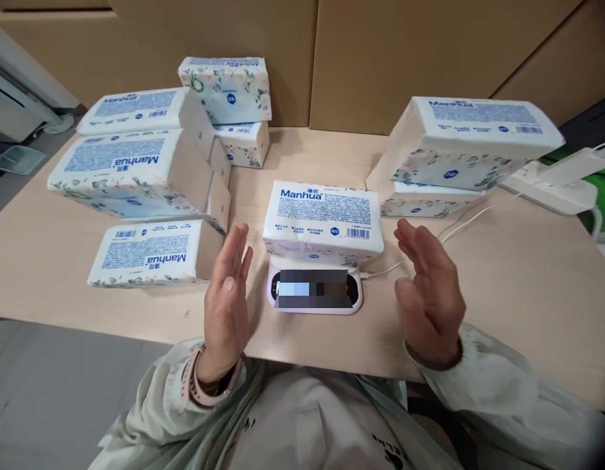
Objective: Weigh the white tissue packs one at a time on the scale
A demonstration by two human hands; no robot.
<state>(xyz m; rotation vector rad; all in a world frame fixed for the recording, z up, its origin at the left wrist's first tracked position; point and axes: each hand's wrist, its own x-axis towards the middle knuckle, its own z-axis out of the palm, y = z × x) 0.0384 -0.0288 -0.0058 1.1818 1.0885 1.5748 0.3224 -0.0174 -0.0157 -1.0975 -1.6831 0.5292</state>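
Note:
A white and blue Manhua tissue pack [324,219] rests on a small white digital scale [357,307] in the middle of the table. The scale's display is blurred out, and a white cable runs from its right side. To the left of the pack, my left hand [227,300] is raised with fingers stretched, touching nothing. My right hand [429,294] hovers on the other side, its fingers extended and palm facing inward, apart from the pack.
Several tissue packs [121,166] are stacked on the left of the wooden table [312,336]. Two more packs [473,140] are stacked at the right. A white power strip [557,183] lies by the right edge. Cardboard [380,59] stands behind the table.

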